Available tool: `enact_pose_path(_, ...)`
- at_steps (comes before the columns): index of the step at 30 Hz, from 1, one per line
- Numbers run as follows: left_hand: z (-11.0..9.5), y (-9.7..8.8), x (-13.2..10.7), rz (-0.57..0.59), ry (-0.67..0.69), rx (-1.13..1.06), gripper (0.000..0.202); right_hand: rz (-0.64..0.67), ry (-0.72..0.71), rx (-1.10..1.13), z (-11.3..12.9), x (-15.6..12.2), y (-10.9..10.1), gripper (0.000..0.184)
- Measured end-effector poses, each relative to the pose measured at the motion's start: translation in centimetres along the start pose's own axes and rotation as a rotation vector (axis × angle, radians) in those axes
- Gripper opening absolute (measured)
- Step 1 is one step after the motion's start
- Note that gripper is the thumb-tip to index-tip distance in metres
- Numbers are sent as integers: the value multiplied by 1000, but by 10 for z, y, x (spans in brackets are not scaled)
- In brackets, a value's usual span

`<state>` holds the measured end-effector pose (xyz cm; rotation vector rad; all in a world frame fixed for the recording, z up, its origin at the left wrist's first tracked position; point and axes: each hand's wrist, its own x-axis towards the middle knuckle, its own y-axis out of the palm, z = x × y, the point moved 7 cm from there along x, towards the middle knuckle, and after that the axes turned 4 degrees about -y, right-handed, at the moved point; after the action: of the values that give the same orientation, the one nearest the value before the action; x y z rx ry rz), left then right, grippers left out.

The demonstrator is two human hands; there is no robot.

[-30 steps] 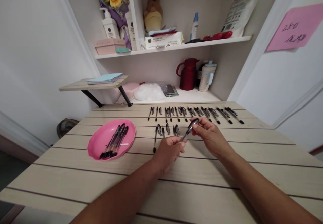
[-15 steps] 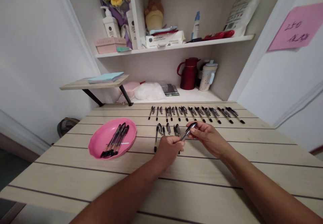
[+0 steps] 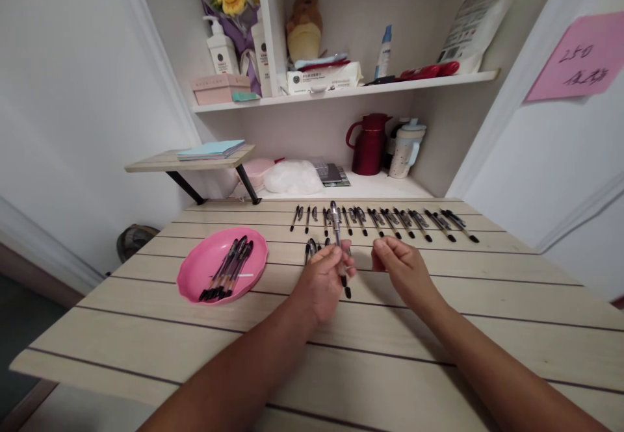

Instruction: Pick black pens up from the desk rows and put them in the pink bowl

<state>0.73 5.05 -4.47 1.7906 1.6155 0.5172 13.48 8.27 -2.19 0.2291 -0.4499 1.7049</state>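
My left hand (image 3: 319,284) grips a capped pen (image 3: 336,223), clear barrel and black ends, with thumb and fingers round its lower part. The pen stands nearly upright, its clip end on top. To its right, my right hand (image 3: 403,264) is apart from the pen, fingers curled with thumb against index finger; nothing shows in them. Behind the hands runs a row of pens with separate caps (image 3: 390,221) on the table. A shorter group of pens and caps (image 3: 312,248) is partly hidden by my left hand. Several pens (image 3: 231,266) lie in a pink bowl (image 3: 184,276).
The slatted wooden table (image 3: 195,341) meets a white cabinet at the back. On a small raised shelf (image 3: 160,161) lies a stack of blue paper (image 3: 212,150). A red jug (image 3: 369,146) and a pale tumbler (image 3: 404,152) stand behind the pen row.
The pen has swung from slanted between both hands to nearly upright in my left hand. My right hand has let go of its cap end and moved slightly right and down.
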Motion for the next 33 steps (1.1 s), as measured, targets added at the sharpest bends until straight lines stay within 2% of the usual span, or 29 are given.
enact_pose_path(4,-11,-7,2,-27,89,-70,27,332,-76,-207,7,-12,34,28)
enact_pose_path(6,-14,-11,2,-56,108,-70,28,390,-101,-250,8,-17,44,27)
enact_pose_path(10,-16,-14,2,-100,118,-37,28,380,-147,-310,11,-21,50,29)
enact_pose_path(22,-14,-12,-1,-118,145,23,28,392,-301,-499,21,-22,49,29)
enact_pose_path(28,-16,-14,0,-118,168,61,28,370,-293,-540,19,-22,47,30)
enact_pose_path(33,-17,-15,-1,-118,196,117,29,354,-247,-450,16,-23,50,32)
